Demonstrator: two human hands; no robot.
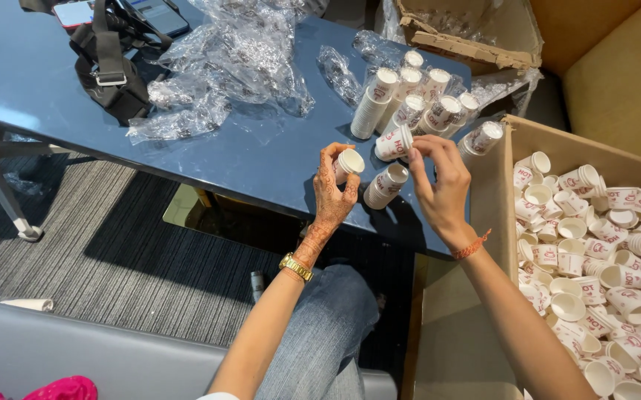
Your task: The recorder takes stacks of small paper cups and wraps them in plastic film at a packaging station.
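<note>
– Nearest us, the left hand (335, 189) is curled around a single small paper cup (349, 162), fingers closed on its side wall, open mouth tipped toward the right. It sits just over the near edge of the desk (31, 67)

– And the right hand (439, 185)?

– Pinching, thumb and fingertips together on the rim end of a short stack of cups (394, 142), lying tilted. Another short stack (386, 185) lies on the desk between the two hands, close to the near edge

– They look like nothing to lift

– I'd judge them very light, thin-walled, easy to dent. Squeeze the middle and the wall would likely buckle; the rolled rim is the stiff part, so rim or base is where I'd take hold. Nested ones probably cling a bit, so one hand on the stack and one on the outermost cup makes sense

– What's beyond?

– Past the hands, a cluster of taller stacks (417, 100) lying toward the desk's right edge. To the right of the desk, an open cardboard box (509, 133) heaped with loose cups. Farther back, crumpled clear plastic wrap (231, 67) mid-desk, a black strap bag (109, 74) at the far left, and a torn carton (469, 37) behind the far right corner
</note>
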